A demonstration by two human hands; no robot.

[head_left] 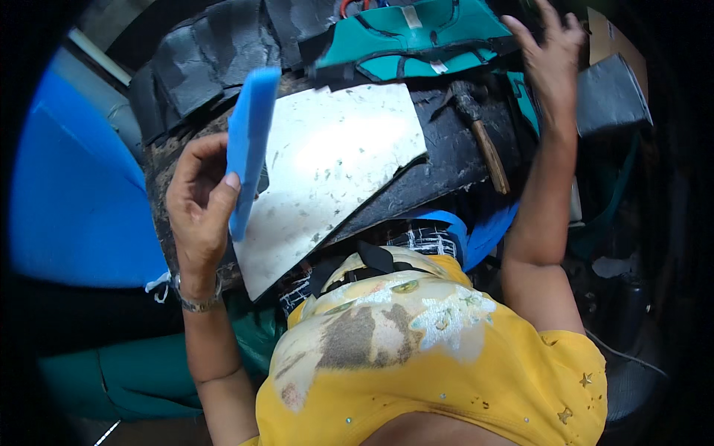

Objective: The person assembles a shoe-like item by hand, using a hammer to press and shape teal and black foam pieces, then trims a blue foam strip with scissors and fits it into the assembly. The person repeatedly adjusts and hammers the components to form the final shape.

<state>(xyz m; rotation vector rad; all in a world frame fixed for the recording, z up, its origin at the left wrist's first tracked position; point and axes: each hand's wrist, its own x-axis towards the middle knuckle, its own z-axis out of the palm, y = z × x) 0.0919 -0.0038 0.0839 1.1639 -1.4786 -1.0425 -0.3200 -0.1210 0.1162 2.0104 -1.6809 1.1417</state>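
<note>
Blue foam piece [250,145] upright between left hand [199,201] fingers [230,182].

**Blue foam piece held on edge**

A flat, bright blue foam piece [251,145] stands nearly upright, seen edge-on, gripped at its lower end between the thumb and fingers of the left hand [199,195] beside a scuffed white board.

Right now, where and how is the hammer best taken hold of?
By the wooden handle of the hammer, near its lower free end, coming from above and the right. It lies flat on the dark work surface with its head toward the teal pieces, so the handle end is the open part. The right hand is nearest.
</note>
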